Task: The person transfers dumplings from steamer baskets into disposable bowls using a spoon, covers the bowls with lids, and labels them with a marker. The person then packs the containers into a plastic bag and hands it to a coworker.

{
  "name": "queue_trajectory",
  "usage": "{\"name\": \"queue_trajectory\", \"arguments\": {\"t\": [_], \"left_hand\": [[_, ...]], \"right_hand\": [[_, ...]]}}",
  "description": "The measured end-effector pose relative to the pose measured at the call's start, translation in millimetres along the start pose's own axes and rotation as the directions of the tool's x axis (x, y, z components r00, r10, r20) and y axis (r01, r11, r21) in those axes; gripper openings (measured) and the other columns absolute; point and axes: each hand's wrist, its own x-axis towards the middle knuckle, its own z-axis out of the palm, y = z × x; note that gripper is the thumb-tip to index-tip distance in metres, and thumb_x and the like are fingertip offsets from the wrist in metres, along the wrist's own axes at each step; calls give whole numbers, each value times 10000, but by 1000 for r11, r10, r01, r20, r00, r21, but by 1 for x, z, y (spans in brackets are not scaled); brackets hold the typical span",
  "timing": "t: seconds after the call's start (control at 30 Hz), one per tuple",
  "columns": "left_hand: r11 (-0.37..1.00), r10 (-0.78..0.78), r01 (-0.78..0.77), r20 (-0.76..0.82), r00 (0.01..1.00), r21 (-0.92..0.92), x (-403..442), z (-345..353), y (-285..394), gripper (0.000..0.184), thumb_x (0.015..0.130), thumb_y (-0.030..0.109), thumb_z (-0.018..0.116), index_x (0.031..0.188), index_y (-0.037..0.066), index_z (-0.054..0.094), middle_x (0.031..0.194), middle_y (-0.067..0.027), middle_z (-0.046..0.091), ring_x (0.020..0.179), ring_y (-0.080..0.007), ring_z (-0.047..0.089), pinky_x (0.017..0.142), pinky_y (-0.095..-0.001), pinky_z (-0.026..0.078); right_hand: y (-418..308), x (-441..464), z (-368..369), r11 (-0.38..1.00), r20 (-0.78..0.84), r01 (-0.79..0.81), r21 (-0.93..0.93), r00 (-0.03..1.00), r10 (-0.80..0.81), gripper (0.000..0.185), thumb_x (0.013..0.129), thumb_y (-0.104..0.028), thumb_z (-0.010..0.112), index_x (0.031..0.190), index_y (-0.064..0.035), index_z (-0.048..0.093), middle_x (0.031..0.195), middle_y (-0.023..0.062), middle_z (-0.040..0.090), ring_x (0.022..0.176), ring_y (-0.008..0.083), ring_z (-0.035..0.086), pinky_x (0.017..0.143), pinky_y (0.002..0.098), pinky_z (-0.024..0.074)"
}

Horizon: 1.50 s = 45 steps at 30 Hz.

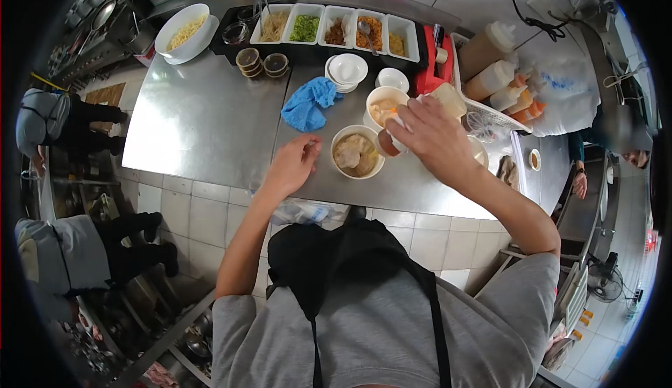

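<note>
Steel table (pixel 203 118) before me, bare across its left part; pale tiled floor (pixel 206 213) below. Row of white food trays (pixel 414 51) along the back, squeeze bottles (pixel 488 80) in a basket to the right. Blue cloth (pixel 308 103) crumpled mid-table. Two people in grey tops off to my left, another person at far right.

My right hand (pixel 428 135) is closed round a small shaker (pixel 390 144), white with a brown part, mostly covered by my fingers. It sits over the right rim of the nearer soup bowl (pixel 334 144); touching or clear of it, I cannot tell. Long axis slanted, brown part aimed leftward over that bowl. Second bowl (pixel 384 89) just behind.

My left hand (pixel 294 165): half open, fingers loosely bent, nothing visible in it, left of the bowl.
</note>
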Motion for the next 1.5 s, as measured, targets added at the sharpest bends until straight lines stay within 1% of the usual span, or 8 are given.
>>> {"name": "queue_trajectory", "arguments": {"t": [0.6,0.77,0.9,0.97,1.13,1.23,1.37,1.5], "left_hand": [[998,-2,6,52,999,-66,14,7,-7,282,933,198,471,1131,10,538,758,-84,575,604,-137,582,534,-260,466],[995,57,-60,33,998,84,39,-6,24,241,899,186,515,1058,12,563,791,-130,618,614,-179,606,597,-297,466],[951,258,-238,-82,963,199,67,-19,70,204,841,159,602,984,19,567,788,-98,612,663,-174,599,606,-296,464],[936,322,-299,-111,940,184,75,-23,110,201,817,150,634,953,20,564,800,-90,613,679,-177,597,607,-296,462],[697,689,-606,-123,714,383,59,-25,262,190,818,155,635,932,21,563,827,-104,614,666,-196,582,593,-297,461],[444,874,-740,-61,482,505,51,-23,341,176,831,145,607,964,34,575,884,-101,610,730,-229,600,624,-324,468],[-168,980,-628,58,-192,760,67,-26,456,300,819,120,618,1107,76,546,1127,-100,562,1012,-263,557,848,-337,443],[-130,981,-363,67,-182,923,86,-40,567,727,853,272,604,1429,171,171,1486,-140,139,1285,-270,338,1028,-394,326]], "right_hand": [[7,-9,21,942,-38,-323,86,944,327,300,649,-131,639,942,-92,588,910,64,577,964,215,532,893,346,368],[46,-50,12,204,302,-735,646,492,817,492,616,-187,723,1075,-87,576,991,124,604,973,306,545,872,403,408],[126,-73,68,336,-274,-694,637,203,940,643,615,-204,758,1164,-13,483,1040,182,603,970,323,582,834,380,457],[153,-75,99,245,-214,-709,661,134,968,657,608,-213,762,1156,-14,459,1020,216,600,978,379,567,832,419,456],[170,-83,151,29,116,-806,592,121,986,620,603,-321,746,1052,5,469,928,215,618,890,393,591,754,470,474],[193,-94,115,244,208,-838,488,383,900,532,627,-355,736,986,-8,554,944,193,622,874,368,606,742,449,485],[227,-89,-115,733,-691,-520,439,326,645,143,816,-164,612,892,-56,667,778,107,648,663,258,625,618,339,490],[300,-77,-296,787,-934,-562,-254,354,-49,278,855,-103,553,1131,-85,564,1056,161,574,932,267,579,829,366,445]]}}
